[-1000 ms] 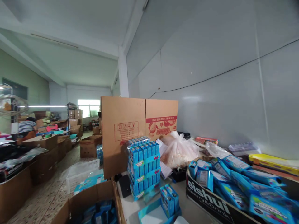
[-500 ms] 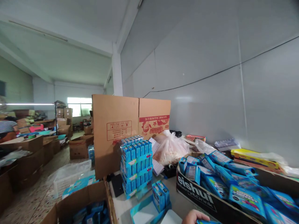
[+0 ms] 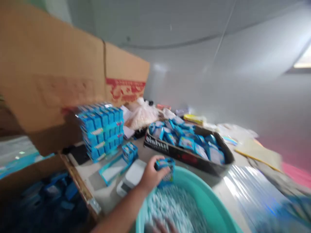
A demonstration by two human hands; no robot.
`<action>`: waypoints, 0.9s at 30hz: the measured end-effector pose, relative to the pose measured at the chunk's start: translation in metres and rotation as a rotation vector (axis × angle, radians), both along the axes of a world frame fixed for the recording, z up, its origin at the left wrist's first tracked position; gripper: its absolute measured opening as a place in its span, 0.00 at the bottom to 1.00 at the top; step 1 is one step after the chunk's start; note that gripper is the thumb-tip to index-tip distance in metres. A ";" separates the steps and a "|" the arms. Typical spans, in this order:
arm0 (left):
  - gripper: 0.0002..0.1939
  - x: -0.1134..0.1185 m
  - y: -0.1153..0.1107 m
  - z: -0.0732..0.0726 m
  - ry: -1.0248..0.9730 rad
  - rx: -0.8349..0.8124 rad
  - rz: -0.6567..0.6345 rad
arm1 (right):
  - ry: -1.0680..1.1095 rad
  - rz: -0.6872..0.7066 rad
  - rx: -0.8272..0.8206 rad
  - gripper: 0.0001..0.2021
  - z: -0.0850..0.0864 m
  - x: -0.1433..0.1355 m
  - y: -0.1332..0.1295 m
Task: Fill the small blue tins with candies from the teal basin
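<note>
My left hand (image 3: 153,173) is closed around a small blue box (image 3: 167,168), held over the near-left part of a turquoise basin (image 3: 206,191). Small pale wrapped-looking pieces (image 3: 175,207) lie in the basin; their kind is too blurred to tell. At the bottom edge, my right hand (image 3: 164,226) shows only its blurred fingers, spread apart over the pieces. Left of the basin sits a white device with a small display, like a scale (image 3: 132,176). Beyond it, an open blue display tray (image 3: 114,171) has two small blue boxes (image 3: 129,152) standing at its far-right end.
A black carton (image 3: 179,155) full of blue boxes stands behind the basin. Stacked trays of blue boxes (image 3: 102,129) rise at left before a tall cardboard carton (image 3: 73,74). Another carton (image 3: 80,184) at lower left holds blue packs. Clear plastic sheets (image 3: 255,191) lie at right.
My view has swung down and to the right, bringing the basin, scale and both hands into sight. The left hand, earlier at the bottom edge, now holds the blue box above the basin.
</note>
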State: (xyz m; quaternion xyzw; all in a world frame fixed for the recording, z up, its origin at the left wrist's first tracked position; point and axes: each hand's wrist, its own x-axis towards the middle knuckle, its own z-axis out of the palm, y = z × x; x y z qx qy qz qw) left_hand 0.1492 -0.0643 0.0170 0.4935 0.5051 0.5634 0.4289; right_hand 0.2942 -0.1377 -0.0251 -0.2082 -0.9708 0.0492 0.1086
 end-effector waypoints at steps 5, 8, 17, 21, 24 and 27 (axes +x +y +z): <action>0.29 -0.007 0.012 -0.010 -0.142 -0.052 -0.114 | -0.210 -0.156 -0.147 0.24 -0.035 0.026 0.027; 0.28 -0.009 0.013 -0.011 -0.156 -0.046 -0.148 | -0.161 -0.345 -0.174 0.19 -0.029 0.042 0.059; 0.25 -0.015 0.013 -0.007 -0.176 -0.011 -0.157 | 0.177 -0.725 -0.430 0.19 -0.028 0.061 0.071; 0.23 -0.015 0.014 -0.008 -0.107 0.011 -0.190 | 0.384 -0.809 -0.583 0.19 -0.047 0.029 0.066; 0.23 -0.014 0.014 -0.007 -0.053 0.010 -0.203 | 0.544 -0.814 -0.694 0.19 -0.056 -0.011 0.049; 0.21 -0.012 0.014 -0.006 0.031 0.043 -0.215 | 0.695 -0.859 -0.800 0.19 -0.056 -0.047 0.024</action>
